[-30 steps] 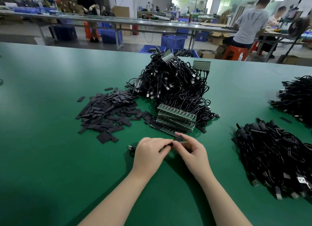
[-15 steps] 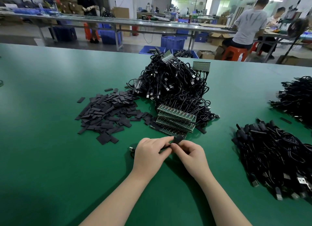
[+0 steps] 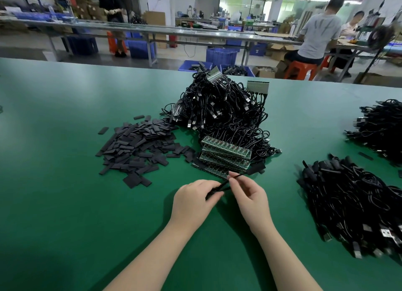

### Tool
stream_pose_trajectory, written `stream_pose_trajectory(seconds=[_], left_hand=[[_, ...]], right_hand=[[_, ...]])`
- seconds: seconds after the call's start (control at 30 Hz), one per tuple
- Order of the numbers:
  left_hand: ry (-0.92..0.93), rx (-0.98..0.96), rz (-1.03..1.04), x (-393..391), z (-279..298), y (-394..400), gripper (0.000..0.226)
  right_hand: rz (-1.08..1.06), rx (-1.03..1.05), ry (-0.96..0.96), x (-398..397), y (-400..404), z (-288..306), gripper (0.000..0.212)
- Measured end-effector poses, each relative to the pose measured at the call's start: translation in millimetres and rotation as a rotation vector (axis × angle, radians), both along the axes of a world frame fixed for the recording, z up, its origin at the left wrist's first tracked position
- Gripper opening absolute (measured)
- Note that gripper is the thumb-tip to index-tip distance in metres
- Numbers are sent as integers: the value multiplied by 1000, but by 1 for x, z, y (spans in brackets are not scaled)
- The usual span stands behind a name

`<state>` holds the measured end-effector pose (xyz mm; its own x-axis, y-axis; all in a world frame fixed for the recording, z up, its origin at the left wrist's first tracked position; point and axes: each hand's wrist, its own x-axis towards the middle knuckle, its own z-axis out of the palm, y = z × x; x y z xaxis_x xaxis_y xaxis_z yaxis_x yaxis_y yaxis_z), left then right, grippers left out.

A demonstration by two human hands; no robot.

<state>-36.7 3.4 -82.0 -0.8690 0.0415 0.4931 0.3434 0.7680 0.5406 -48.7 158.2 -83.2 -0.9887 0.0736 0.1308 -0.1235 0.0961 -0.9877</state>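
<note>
the left hand (image 3: pixel 194 200) is curled round the near stretch of a thin black cable (image 3: pixel 240 175), gripping it low over the green table (image 3: pixel 65 203). the right hand (image 3: pixel 250 196) pinches the same cable between thumb and forefinger a little further along, its other fingers loosely bent. from that pinch the cable runs on toward 2 o'clock and ends in a flat black sleeve (image 3: pixel 256 169), which hangs free just in front of the stack of circuit boards (image 3: pixel 226 152).

the cable looks light and limp, so it will likely sag and swing unless held at two spots, as now. the sleeve looks soft, thin and a bit slick. it would be best pinched by its flat faces near the open mouth, while the other hand holds the cable close behind it so it cannot buckle.

at 12 o'clock, behind the boards, rises the heap of cables (image 3: pixel 224 110). at 10 o'clock lies the pile of loose sleeves (image 3: pixel 139 147). at 3 o'clock sits a bundle of sleeved cables (image 3: pixel 352 201).
</note>
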Motion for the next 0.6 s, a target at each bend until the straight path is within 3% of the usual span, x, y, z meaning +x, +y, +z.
stream_pose_trajectory(seconds=[0.07, 0.2, 0.33, 0.43, 0.5, 0.6], left_hand=[[8, 14, -11, 2, 0, 0, 19], [-23, 22, -85, 3, 2, 0, 28], [16, -34, -131, 5, 6, 3, 49], [-26, 2, -98, 3, 5, 1, 53], [-41, 19, -97, 3, 5, 0, 52], [-28, 4, -106, 3, 4, 1, 47]], right_hand=[[59, 96, 25, 3, -1, 2, 22], [92, 34, 32, 6, 4, 7, 17], [-35, -241, -67, 4, 9, 17, 12], [-201, -383, 56, 4, 31, 50, 9], [-347, -188, 219, 5, 59, 77, 14], [-577, 665, 251, 0, 117, 108, 24]])
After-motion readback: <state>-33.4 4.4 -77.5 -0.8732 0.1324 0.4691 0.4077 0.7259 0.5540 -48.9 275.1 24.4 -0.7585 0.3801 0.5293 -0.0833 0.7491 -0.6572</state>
